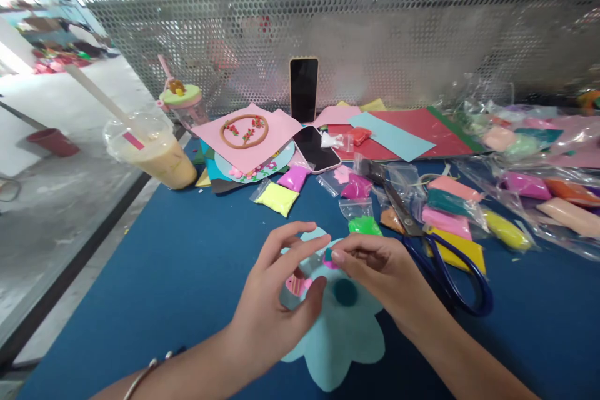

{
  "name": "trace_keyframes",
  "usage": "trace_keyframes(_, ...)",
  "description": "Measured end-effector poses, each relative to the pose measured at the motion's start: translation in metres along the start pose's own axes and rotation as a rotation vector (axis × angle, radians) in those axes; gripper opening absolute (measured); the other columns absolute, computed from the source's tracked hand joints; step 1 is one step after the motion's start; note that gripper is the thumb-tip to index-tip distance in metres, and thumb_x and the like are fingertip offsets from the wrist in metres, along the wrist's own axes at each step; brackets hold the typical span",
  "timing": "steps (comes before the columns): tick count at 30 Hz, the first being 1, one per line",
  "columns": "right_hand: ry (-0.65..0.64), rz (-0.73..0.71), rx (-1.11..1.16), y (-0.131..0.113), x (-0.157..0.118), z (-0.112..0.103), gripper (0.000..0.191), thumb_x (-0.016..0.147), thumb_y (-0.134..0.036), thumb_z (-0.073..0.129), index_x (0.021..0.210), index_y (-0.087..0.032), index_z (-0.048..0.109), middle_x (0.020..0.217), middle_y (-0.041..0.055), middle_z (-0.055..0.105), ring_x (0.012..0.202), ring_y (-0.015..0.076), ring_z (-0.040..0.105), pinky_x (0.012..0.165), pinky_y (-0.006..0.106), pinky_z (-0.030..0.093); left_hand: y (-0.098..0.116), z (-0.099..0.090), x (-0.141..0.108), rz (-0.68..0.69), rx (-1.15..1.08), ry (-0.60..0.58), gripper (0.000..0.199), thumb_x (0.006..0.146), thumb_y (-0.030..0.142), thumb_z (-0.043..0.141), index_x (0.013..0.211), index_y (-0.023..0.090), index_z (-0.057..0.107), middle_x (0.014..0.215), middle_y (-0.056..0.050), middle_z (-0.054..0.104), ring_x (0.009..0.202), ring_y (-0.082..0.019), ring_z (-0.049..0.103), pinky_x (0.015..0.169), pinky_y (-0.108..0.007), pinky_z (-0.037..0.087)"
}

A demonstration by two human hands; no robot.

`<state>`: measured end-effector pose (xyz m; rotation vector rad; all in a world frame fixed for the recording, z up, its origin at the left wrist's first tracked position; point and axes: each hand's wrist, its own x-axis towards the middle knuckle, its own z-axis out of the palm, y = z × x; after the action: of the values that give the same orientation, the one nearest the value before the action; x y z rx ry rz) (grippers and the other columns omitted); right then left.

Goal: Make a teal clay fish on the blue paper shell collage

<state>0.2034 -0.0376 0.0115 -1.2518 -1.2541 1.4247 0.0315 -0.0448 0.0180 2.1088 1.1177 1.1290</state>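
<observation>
Flower-shaped paper [332, 350] lies flat at the frame's lower centre, presumably for stable support; my right hand [382, 264] pinches a small teal-and-magenta piece [329, 258], while my left hand [275, 292], spread and empty, apparently leaves it room.

Light-blue flower [335, 331] — partly hidden

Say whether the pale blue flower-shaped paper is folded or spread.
Spread: the pale blue flower-shaped paper lies flat on the dark blue table, visible petals fanned outward.
</observation>
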Motion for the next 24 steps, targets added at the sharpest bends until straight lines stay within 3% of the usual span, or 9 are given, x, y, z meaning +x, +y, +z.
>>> trace_keyframes(9,-0.116,-0.045,-0.083,-0.004,-0.003,0.000,0.017,0.078,-0.035,0.067,0.076,-0.018,0.070,0.065,0.0008,0.057,0.058,0.0106,0.047,0.052,0.024,0.037,-0.005,-0.012,0.007,-0.044,-0.122,-0.105,0.022,0.084,0.011,0.053,0.098,0.024,0.064,0.110,-0.005,0.055,0.096,-0.015,0.059,0.065,-0.018,0.053)
trace_keyframes(24,-0.160,0.018,-0.018,-0.005,-0.002,0.002,0.013,0.071,-0.028,0.072,0.079,-0.017,0.069,0.062,-0.0025,0.048,0.057,0.0100,0.043,0.053,0.026,0.036,-0.005,-0.015,0.014,0.010,-0.106,-0.091,0.018,0.081,0.009,0.057,0.089,0.021,0.067,0.101,-0.005,0.058,0.094,-0.013,0.059,0.070,-0.017,0.052)
